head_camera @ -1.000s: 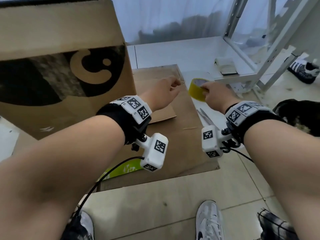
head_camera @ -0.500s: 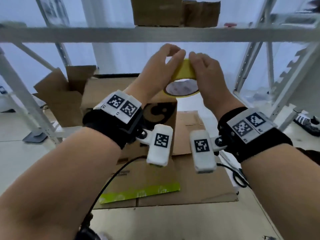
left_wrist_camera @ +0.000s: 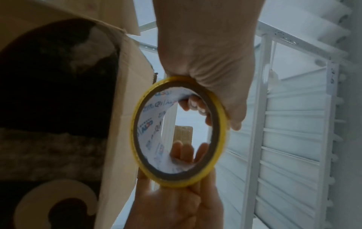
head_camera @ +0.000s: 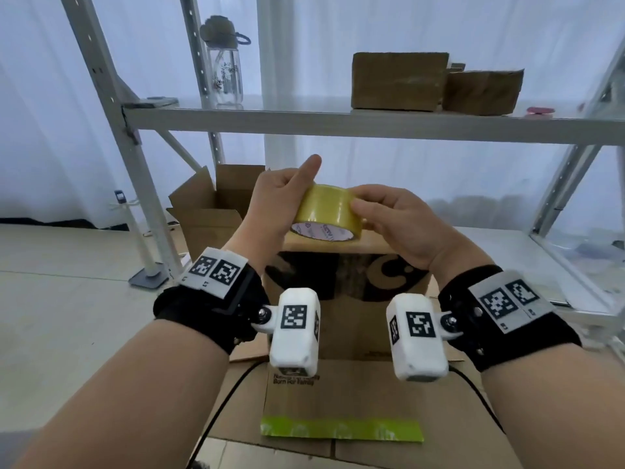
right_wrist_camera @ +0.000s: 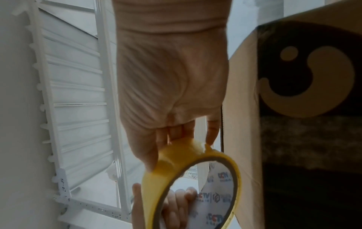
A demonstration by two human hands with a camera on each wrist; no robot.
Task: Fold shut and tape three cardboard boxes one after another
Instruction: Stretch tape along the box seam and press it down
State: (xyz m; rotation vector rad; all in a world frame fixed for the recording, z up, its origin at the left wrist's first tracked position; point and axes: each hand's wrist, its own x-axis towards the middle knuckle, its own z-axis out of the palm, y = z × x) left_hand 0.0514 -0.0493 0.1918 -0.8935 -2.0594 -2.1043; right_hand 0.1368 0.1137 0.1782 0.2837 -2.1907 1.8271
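A yellow tape roll (head_camera: 326,213) is held up between both hands, in front of the big printed cardboard box (head_camera: 348,282). My left hand (head_camera: 287,201) grips it from the left, thumb raised. In the left wrist view its fingers (left_wrist_camera: 194,105) curl through the core of the roll (left_wrist_camera: 180,131). My right hand (head_camera: 368,208) pinches the roll's outer face from the right. In the right wrist view those fingertips (right_wrist_camera: 176,136) press on the yellow band (right_wrist_camera: 195,186) where a bit of tape sticks up. An open box (head_camera: 209,211) stands behind on the left.
A metal shelf (head_camera: 338,125) crosses above the hands and carries two shut cardboard boxes (head_camera: 399,81) and a clear bottle (head_camera: 225,66). Flattened cardboard with a green strip (head_camera: 341,429) lies on the floor near me. Shelf uprights (head_camera: 135,157) stand at left and right.
One second ago the right hand alone held the roll low over the floor cardboard. Both hands now grip it, raised in front of the box, and the view has tilted up.
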